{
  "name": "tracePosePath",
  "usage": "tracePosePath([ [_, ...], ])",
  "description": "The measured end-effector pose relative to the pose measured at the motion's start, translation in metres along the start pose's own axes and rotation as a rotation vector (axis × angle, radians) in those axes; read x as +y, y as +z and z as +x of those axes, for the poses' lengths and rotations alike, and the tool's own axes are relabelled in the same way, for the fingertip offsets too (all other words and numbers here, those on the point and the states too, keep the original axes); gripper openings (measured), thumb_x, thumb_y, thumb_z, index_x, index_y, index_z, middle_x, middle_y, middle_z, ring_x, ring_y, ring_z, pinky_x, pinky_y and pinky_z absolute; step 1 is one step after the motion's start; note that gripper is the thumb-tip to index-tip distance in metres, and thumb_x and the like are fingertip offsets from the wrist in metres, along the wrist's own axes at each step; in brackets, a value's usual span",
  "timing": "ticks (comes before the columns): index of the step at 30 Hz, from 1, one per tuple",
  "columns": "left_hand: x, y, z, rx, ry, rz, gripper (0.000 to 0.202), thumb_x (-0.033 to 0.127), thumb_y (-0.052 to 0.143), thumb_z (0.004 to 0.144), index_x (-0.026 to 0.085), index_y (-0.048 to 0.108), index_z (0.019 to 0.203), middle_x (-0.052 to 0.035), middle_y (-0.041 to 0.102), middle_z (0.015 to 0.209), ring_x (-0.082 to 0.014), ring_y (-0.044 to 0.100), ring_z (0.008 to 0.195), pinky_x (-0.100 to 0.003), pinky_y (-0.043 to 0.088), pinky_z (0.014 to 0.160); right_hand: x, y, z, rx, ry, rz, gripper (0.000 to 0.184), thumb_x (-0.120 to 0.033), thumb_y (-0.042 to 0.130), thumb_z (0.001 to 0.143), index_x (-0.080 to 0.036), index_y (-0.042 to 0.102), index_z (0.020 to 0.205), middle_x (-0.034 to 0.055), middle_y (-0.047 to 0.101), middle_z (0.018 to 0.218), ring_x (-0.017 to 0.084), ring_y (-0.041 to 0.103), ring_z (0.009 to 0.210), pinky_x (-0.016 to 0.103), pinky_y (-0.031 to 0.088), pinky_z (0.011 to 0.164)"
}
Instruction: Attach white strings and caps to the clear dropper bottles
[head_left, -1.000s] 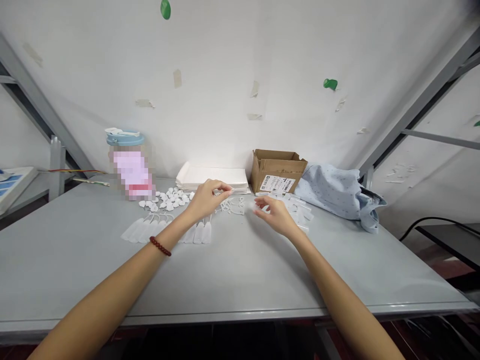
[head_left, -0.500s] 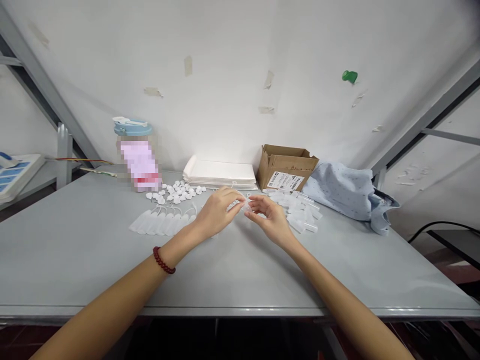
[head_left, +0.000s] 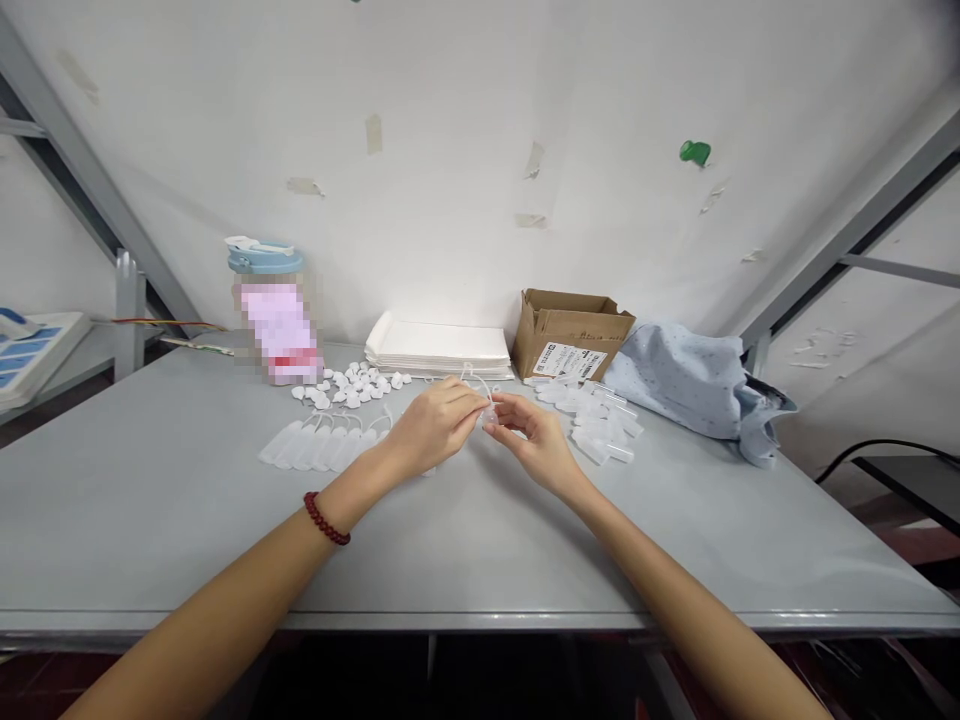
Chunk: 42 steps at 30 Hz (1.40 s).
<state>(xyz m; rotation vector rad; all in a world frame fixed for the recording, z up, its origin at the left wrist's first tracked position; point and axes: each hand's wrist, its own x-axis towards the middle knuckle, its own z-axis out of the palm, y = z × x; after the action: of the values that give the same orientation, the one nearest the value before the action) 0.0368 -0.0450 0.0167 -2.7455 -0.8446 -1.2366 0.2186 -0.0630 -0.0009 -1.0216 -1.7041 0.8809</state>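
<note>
The left hand (head_left: 435, 428) pinches a soft-looking white cord (head_left: 475, 374) while the right hand (head_left: 538, 437) grips a translucent plastic piece (head_left: 490, 414), likely light and slick, best held by its edges.

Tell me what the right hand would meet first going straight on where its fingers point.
Most likely the left hand, just across the small clear piece that the right hand holds; exact depth is unclear.

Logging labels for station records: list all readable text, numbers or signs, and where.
None legible.
White label on cardboard box: print too small and blurred.
Dark marks on box front: too blurred.
Pink item: pixelated, nothing legible.
</note>
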Motion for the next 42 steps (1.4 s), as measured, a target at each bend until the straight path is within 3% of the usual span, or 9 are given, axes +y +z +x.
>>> tracePosePath([
  [8, 0.001, -0.002, -0.003, 0.086, 0.023, -0.030, 0.024, 0.009, 0.044, 0.088, 0.017, 0.065, 0.097, -0.0062, 0.071, 0.086, -0.0182, 0.063, 0.082, -0.032, 0.052, 0.071, -0.005, 0.001, -0.001, 0.035, 0.079, 0.095, 0.027, -0.036, 0.069, 0.075, -0.020, 0.062, 0.096, 0.0046, 0.068, 0.091, 0.018, 0.065, 0.085, 0.038, 0.053, 0.085],
  [14, 0.006, -0.003, -0.002, 0.046, 0.036, -0.025, 0.022, 0.008, 0.045, 0.087, 0.016, 0.065, 0.092, -0.0066, 0.071, 0.084, -0.0189, 0.062, 0.080, -0.033, 0.051, 0.071, -0.011, 0.001, -0.001, 0.060, 0.154, 0.259, 0.029, -0.038, 0.073, 0.070, -0.020, 0.063, 0.090, 0.0026, 0.069, 0.085, 0.019, 0.067, 0.082, 0.038, 0.054, 0.082],
  [21, 0.007, -0.004, -0.002, 0.136, -0.035, 0.001, 0.017, 0.009, 0.050, 0.085, 0.015, 0.065, 0.092, -0.0066, 0.070, 0.085, -0.0191, 0.062, 0.080, -0.032, 0.051, 0.071, -0.015, 0.000, -0.001, 0.027, 0.219, 0.401, 0.028, -0.034, 0.076, 0.067, -0.018, 0.068, 0.089, 0.0035, 0.072, 0.084, 0.018, 0.068, 0.078, 0.036, 0.052, 0.080],
  [33, 0.008, -0.006, 0.000, 0.063, -0.073, -0.073, 0.011, 0.013, 0.052, 0.085, 0.016, 0.062, 0.083, -0.0051, 0.069, 0.083, -0.0184, 0.059, 0.082, -0.032, 0.050, 0.074, -0.016, 0.000, -0.002, -0.022, 0.203, 0.428, 0.032, -0.034, 0.075, 0.069, -0.019, 0.066, 0.096, 0.0041, 0.073, 0.088, 0.019, 0.069, 0.080, 0.039, 0.053, 0.083],
  [42, 0.011, -0.011, 0.002, -0.037, -0.216, -0.167, 0.010, 0.020, 0.054, 0.086, 0.018, 0.060, 0.079, -0.0023, 0.068, 0.083, -0.0172, 0.058, 0.083, -0.031, 0.046, 0.076, -0.018, 0.001, -0.004, -0.055, 0.167, 0.322, 0.026, -0.034, 0.069, 0.075, -0.019, 0.066, 0.096, 0.0031, 0.073, 0.085, 0.018, 0.068, 0.080, 0.038, 0.053, 0.083],
])
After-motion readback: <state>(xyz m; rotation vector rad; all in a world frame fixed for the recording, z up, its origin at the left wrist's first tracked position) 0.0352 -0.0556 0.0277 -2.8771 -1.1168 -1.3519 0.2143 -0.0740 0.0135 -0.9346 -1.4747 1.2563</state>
